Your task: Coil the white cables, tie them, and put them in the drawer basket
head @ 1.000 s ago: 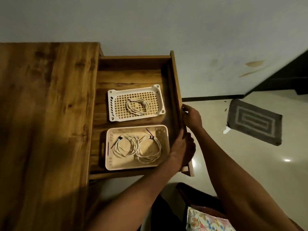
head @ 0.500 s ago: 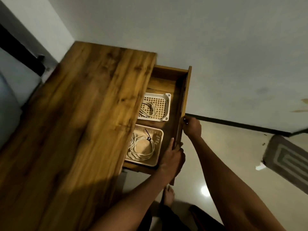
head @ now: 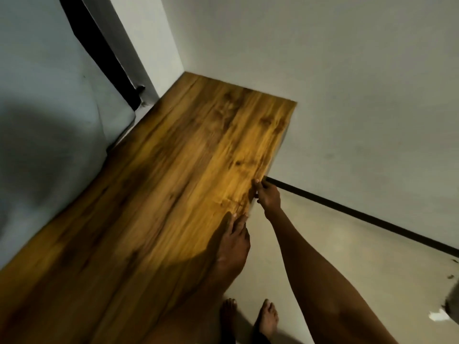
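Right grip: right hand [head: 268, 198] curls its fingers at the worktop's [head: 173, 194] right edge, thumb on top; what it holds, if anything, cannot be made out.
Left grip: left hand [head: 233, 242] lies flat, fingers straight, pressing against the same edge just nearer the person.
Task items: cables, basket and drawer are out of sight; only bare wood shows.
Floor: two bare feet [head: 250, 319] stand on pale floor [head: 323, 244] beside the worktop.
Surroundings: white wall [head: 347, 95] meets a dark skirting strip [head: 360, 217].
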